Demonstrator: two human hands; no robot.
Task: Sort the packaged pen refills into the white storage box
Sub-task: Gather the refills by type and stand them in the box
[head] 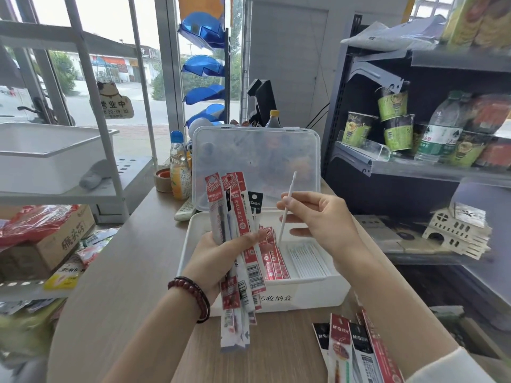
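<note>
Refill packs (356,352) lie nearest; left hand (218,258) clutches a fanned bundle (235,239), right hand (323,222) pinches one white refill (286,208).

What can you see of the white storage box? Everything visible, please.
The white storage box is a rectangular, plastic-looking tub on the wooden counter, with black printed characters on its front wall. Its clear lid stands open and upright behind it. Inside, red packaged refills fill a middle section and thin white refills lie at the right. The left hand holds a bundle of packs in front of it; the right hand holds a single white refill above it.
</note>
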